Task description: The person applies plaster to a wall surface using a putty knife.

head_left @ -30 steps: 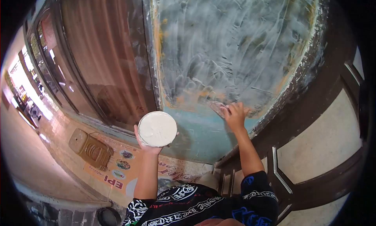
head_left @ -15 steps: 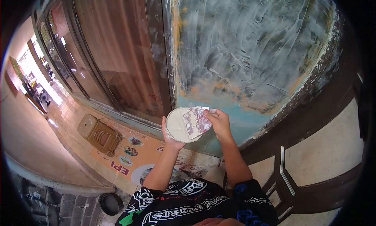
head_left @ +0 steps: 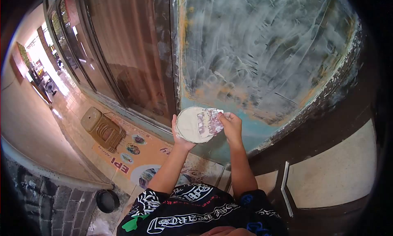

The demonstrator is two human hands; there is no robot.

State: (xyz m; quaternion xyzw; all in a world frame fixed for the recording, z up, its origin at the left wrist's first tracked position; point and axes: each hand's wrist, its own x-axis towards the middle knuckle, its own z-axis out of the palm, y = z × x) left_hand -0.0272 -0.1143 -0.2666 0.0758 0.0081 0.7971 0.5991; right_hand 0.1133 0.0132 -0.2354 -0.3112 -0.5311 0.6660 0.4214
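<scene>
My left hand (head_left: 183, 141) grips a round tub of off-white putty (head_left: 189, 124) from its left and lower side. A thin flat putty scraper (head_left: 213, 122), its face smeared with white and showing pinkish patches, lies over the right part of the tub. My right hand (head_left: 232, 127) pinches the scraper's right edge between thumb and fingers. Beyond both hands rises a wall panel (head_left: 262, 48) with streaky grey-white smears, orange-brown patches and a pale turquoise strip low down.
Left of the panel stands a brown-framed window (head_left: 135, 52) with a curtain behind it. A brown plastic stool (head_left: 102, 127) is on the floor by an orange printed banner (head_left: 118, 156). A dark round pan (head_left: 107, 201) sits lower left; a brown and cream panelled surface (head_left: 331, 174) is at right.
The scraper has slid slightly to the right across the tub, with my right hand. My view has shifted a little; both hands keep their hold.
</scene>
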